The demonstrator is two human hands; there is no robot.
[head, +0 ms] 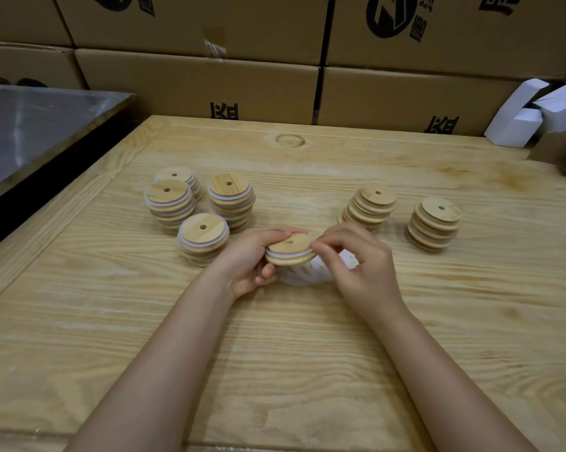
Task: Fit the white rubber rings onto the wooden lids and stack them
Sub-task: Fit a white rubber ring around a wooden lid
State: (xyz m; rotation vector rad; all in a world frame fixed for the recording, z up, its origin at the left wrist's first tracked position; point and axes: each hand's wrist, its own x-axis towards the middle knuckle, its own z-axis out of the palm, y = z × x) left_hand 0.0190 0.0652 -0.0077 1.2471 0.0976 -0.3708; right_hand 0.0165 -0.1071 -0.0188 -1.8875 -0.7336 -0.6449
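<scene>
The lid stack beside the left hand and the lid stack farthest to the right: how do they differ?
The near stack, beside the left hand, shows white rings between its lids; the far-right stack shows bare wood only. The near stack stands close to other stacks; the far-right stack stands apart, alone. Both hold round wooden lids with a small centre hole.

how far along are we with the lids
Done: four stacks on the left show white rings between lids. In hand: the left hand holds a lid while the right hand pinches its ring. Left: two bare stacks on the right.
</scene>
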